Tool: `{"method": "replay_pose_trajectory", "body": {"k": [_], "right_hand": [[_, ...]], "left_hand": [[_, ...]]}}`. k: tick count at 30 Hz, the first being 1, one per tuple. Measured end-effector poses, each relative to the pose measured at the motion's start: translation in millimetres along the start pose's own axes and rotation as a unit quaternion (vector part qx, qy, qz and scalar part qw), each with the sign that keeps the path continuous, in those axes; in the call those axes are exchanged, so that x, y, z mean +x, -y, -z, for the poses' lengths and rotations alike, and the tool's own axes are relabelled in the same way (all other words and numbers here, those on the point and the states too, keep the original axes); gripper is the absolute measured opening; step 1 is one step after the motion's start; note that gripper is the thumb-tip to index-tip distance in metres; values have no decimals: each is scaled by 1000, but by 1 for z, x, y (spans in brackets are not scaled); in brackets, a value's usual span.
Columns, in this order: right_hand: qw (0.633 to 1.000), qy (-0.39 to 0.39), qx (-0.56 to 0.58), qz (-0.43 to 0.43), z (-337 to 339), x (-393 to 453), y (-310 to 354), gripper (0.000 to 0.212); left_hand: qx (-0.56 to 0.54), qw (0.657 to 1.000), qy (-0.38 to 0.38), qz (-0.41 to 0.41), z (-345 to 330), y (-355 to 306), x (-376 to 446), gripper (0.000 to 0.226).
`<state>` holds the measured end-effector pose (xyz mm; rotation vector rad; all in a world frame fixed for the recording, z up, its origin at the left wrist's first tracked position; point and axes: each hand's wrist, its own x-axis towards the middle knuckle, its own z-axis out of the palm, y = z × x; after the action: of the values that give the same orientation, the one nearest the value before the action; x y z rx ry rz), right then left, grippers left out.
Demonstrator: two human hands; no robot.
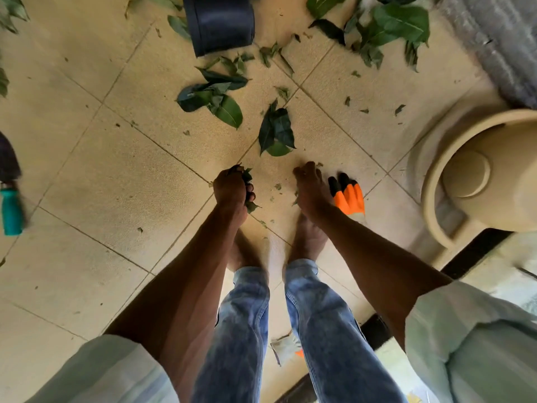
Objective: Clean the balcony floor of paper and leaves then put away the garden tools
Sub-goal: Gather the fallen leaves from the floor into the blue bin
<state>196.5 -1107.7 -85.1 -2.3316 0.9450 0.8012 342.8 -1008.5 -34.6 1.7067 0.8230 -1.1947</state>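
Left hand (234, 189) grips leaves (249, 181); dark pot (219, 23) lies tipped.

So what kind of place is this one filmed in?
Probably a home balcony or patio used for gardening: a beige tiled floor strewn with cut green leaves, an orange-and-black garden glove, and a dark plastic pot tipped over.
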Motion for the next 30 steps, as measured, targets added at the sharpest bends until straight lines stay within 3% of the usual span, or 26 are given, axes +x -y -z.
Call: {"method": "replay_pose_trajectory", "body": {"k": [3, 6, 9, 14, 19, 22, 27, 30], "right_hand": [[1000, 20, 10, 2, -7, -10, -4, 41], [992, -56, 96, -52, 2, -7, 2, 35], [978, -136, 157, -20, 21, 8, 17, 18], [978, -188, 84, 41, 52, 44, 53, 10], [996, -82, -5, 46, 52, 70, 60, 29], [994, -103, 12, 45, 35, 61, 48, 30], [995, -88, 37, 39, 32, 46, 26, 51], [982, -118, 144, -23, 44, 44, 28, 43]], "left_hand": [[5, 1000, 1, 10, 2, 8, -4, 26], [-2, 1000, 0, 8, 5, 13, -7, 25], [-12, 1000, -8, 3, 8, 12, -7, 22], [-11, 1000, -14, -4, 11, 0, -3, 15], [-38, 999, -4, -18, 12, -11, 2, 19], [-47, 999, -1, -16, 18, -13, 3, 16], [-42, 999, 1, -16, 24, -10, 4, 14], [-48, 999, 0, -13, 22, -9, 3, 15]]}}
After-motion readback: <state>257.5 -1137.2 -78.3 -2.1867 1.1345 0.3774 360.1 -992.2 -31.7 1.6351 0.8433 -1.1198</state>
